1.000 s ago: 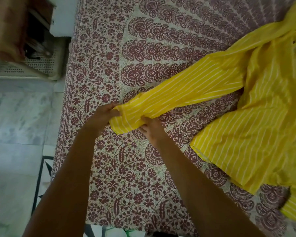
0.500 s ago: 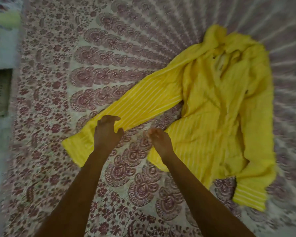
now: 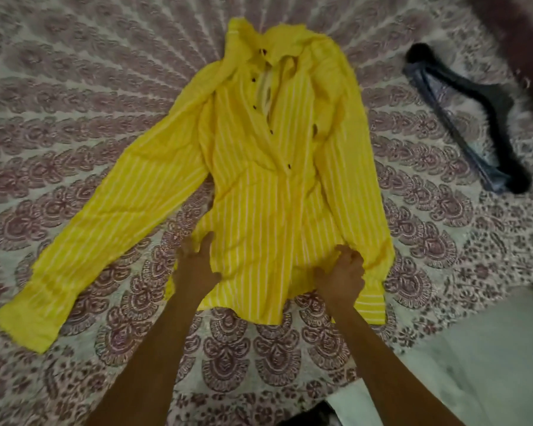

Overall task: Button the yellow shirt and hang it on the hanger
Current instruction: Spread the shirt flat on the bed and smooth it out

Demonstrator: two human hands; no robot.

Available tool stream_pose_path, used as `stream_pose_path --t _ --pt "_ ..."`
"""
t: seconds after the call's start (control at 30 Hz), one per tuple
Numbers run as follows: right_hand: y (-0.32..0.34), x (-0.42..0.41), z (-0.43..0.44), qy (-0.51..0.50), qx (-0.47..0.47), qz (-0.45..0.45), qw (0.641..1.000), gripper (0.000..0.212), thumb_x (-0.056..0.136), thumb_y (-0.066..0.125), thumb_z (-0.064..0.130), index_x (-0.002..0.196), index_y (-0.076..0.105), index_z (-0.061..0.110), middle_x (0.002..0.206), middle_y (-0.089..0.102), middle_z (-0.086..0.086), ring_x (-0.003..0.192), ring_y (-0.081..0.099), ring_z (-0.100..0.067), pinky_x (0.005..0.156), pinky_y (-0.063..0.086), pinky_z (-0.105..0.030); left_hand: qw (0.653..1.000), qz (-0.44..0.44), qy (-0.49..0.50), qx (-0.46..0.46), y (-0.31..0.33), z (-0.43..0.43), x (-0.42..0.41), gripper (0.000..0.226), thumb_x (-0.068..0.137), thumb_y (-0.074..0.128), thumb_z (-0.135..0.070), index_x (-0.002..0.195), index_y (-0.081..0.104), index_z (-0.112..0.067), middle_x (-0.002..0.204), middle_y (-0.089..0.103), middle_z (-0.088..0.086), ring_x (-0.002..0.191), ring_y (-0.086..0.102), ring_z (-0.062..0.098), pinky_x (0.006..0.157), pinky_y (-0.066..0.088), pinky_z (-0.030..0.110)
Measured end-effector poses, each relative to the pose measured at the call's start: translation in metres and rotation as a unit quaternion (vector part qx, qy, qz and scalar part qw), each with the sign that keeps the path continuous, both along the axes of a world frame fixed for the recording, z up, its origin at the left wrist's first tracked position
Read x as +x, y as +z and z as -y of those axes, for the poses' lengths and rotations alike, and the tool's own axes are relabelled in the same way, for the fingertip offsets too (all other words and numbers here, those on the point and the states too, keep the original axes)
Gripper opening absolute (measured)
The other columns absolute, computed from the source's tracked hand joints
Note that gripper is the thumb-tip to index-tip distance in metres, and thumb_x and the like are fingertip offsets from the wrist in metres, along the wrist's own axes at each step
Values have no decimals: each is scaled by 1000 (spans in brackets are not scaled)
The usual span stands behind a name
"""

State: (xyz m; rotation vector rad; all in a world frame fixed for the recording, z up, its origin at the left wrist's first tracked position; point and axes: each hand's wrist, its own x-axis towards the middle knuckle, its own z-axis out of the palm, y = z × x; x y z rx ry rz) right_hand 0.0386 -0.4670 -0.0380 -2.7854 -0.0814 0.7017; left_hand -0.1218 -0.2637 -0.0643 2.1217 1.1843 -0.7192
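The yellow shirt point(image 3: 259, 192) lay front-up on the patterned bedspread point(image 3: 74, 96), collar away from the person and hem toward them. It had thin white stripes. The placket stood open at the neck, with a row of small dark buttons point(image 3: 254, 79) running down it; whether the lower ones were fastened could not be told through the blur. One sleeve stretched out flat toward the left edge of the view, and the other lay folded down along the shirt's right side.

The left hand point(image 3: 197, 265) rested at the left side of the hem, fingers spread and flat, its grip open against the cloth. The right hand point(image 3: 342, 272) sat at the right side of the hem with fingers curled, its grip closed on a bunch of the yellow fabric.

A dark hanger point(image 3: 468, 118) lay on the bedspread well apart from the shirt, to the right. A pale cloth point(image 3: 474, 364) covered the near right corner.
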Motion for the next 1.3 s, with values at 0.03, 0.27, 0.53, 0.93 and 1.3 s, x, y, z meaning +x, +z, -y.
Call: stream_pose_path --t 0.03,0.27,0.53,0.93,1.3 --pt "-5 2 7 4 -15 -18 1000 74 73 71 26 136 35 10 144 28 -20 127 35 -42 97 37 -53 1000 -2 11 26 -3 4 0 102 71 76 -34 144 5 -39 146 21 29 128 31 52 93 44 58" --pt "-19 19 9 18 -70 -31 997 74 82 62 42 140 25 12 148 16 -23 137 17 -40 105 25 -56 986 -101 89 101 11 3 11 111 66 79 -43 146 7 -16 145 20 27 121 44 47 89 44 54" --pt "-20 26 25 54 195 28 979 51 76 41 41 100 57 -2 97 53 -26 77 50 -33 64 38 -41 983 -75 91 138 6 -2 3 44 83 64 -40 118 59 -14 119 60 19 114 52 40 96 38 46" --pt "44 -38 35 -355 307 113 876 31 88 45 24 100 53 -4 88 53 -20 83 50 -31 70 36 -36 906 150 395 -10 61 20 -94 53 84 66 -31 120 53 5 123 56 25 112 55 40 88 45 45" --pt "1 -129 58 -110 142 163 970 53 82 46 26 127 43 -2 123 48 -20 108 45 -34 86 39 -41 901 176 396 -22 49 28 -121 57 87 56 -6 139 33 -10 122 47 5 100 51 26 82 45 41"
